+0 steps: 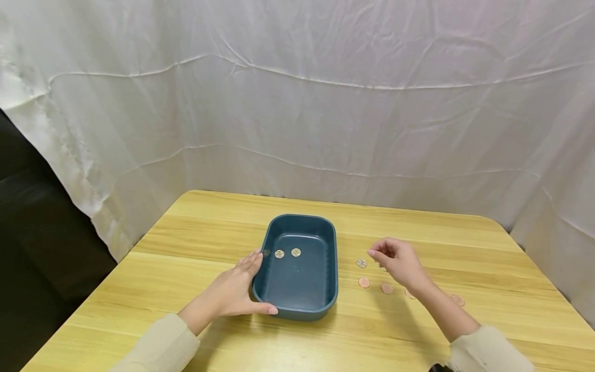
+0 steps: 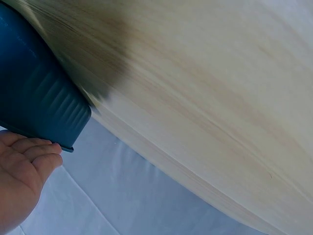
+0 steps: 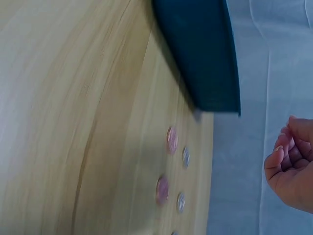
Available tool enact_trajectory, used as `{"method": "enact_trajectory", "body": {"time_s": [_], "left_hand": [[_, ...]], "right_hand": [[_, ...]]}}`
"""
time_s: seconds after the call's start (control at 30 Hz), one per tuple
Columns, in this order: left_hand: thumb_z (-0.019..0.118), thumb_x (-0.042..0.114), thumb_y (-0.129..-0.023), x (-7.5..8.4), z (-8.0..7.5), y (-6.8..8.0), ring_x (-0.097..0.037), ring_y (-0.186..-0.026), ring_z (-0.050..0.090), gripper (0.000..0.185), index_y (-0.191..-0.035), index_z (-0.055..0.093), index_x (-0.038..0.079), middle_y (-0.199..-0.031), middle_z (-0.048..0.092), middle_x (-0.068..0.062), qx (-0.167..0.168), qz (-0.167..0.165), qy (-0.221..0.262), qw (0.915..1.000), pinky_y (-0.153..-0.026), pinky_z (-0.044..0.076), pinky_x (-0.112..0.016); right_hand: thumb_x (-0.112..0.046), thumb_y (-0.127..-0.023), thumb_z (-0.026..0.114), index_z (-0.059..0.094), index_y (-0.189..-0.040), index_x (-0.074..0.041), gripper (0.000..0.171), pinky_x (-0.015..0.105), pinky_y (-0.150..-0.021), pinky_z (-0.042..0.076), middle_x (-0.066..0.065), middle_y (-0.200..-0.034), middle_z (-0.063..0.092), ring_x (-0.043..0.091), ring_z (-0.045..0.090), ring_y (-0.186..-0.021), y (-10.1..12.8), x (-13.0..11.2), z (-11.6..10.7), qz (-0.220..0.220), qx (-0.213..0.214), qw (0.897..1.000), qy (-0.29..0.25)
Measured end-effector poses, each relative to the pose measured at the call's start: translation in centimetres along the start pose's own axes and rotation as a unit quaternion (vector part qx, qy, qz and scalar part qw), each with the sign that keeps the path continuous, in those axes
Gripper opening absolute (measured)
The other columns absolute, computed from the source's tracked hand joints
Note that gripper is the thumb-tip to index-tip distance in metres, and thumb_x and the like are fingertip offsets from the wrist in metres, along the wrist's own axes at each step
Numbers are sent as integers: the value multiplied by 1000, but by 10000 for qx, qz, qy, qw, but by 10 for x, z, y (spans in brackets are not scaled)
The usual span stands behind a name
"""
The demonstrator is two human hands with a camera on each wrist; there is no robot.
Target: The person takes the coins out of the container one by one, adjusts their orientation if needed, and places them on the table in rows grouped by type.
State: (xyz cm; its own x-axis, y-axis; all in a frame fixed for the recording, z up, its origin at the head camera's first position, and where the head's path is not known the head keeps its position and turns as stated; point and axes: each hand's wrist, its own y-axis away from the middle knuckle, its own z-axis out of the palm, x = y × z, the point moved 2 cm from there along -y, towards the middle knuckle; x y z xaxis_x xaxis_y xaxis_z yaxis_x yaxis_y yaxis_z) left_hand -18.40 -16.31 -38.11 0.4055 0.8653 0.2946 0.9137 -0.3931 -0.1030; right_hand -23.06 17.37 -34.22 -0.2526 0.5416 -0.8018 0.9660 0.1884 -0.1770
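Along the left rim of a dark teal rectangular tub point(image 1: 297, 294) rests my left hand point(image 1: 231, 292), its fingers stretched along the side and its thumb against the near wall. The left wrist view shows the fingertips touching the rim. Inside the tub lie two silver-coloured coins point(image 1: 296, 252). To the tub's right, my right hand point(image 1: 395, 261) hovers above the table with fingers bent and thumb and fingertips close together. Whether something is pinched there is hidden. Beneath it lie a silver coin point(image 1: 361, 263) and copper-coloured coins point(image 1: 364, 282); another silver coin point(image 1: 382, 268) is partly covered by the hand.
A light wood-grain table point(image 1: 223, 222) carries everything. White cloth point(image 1: 325, 129) hangs behind its far edge and at both sides. One copper coin point(image 1: 457, 300) lies apart at the right, beside the right forearm. A dark area point(image 1: 42, 248) lies beyond the table's left edge.
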Motion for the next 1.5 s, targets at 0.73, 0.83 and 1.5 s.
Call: {"method": "enact_trajectory", "body": {"time_s": [0.73, 0.83, 1.5], "left_hand": [[62, 74, -64, -1, 1, 0, -34, -138, 29, 117, -143, 28, -5, -151, 26, -21, -36, 37, -37, 10000, -104, 38, -50], [63, 74, -64, -1, 1, 0, -34, -138, 29, 117, -143, 28, -4, -151, 26, -20, -36, 15, 15, 10000, -104, 38, -50], [62, 74, -65, -1, -1, 0, -37, -137, 30, 116, -145, 25, -2, -152, 24, -19, -132, -58, 28, 9999, -101, 40, -51]], "right_hand": [[-8, -85, 65, 65, -85, 0, 8, 20, -52, 41, 3, -65, 55, 12, 47, -59, -33, -39, 86, 124, -202, 9968, -765], [-8, -84, 67, 65, -84, -1, 7, 20, -51, 38, 2, -63, 53, 12, 45, -58, -39, -39, 97, 148, -126, 9971, -731], [-9, -83, 68, 68, -88, -2, 8, 23, -58, 45, 9, -75, 63, 13, 53, -64, -86, -31, 137, 118, -543, 9984, 100]]}}
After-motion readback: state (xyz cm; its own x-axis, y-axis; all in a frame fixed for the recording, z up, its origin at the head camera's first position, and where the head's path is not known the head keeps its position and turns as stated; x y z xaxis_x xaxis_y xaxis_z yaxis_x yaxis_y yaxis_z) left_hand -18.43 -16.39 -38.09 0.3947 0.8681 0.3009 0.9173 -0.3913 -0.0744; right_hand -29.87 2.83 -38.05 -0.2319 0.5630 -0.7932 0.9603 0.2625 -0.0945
